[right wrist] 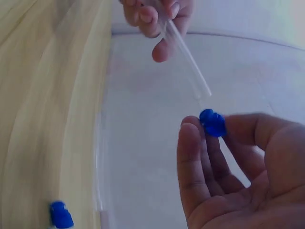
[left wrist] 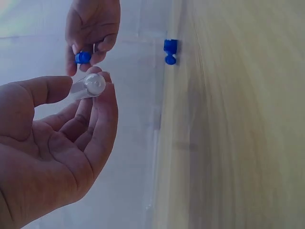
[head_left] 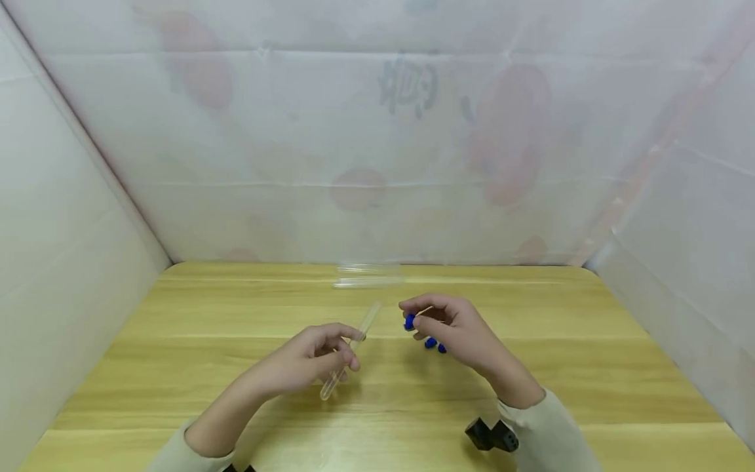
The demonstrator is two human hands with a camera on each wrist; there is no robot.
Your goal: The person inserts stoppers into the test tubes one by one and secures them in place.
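Spare blue caps [head_left: 435,345] half hidden behind right hand [head_left: 457,331]

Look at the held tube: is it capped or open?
Open. The tube in the left hand has a bare mouth; the right hand pinches the cap apart.

A clear plastic test tube [head_left: 349,351], empty and uncapped, tilts above the wooden table [head_left: 177,341], pinched near its middle by the left hand [head_left: 307,360], round closed end low and toward the person, open mouth pointing up and away. Just right of that mouth, the right hand [head_left: 457,331] pinches a small blue cap [head_left: 409,322] at its fingertips, near the tube but apart from it.
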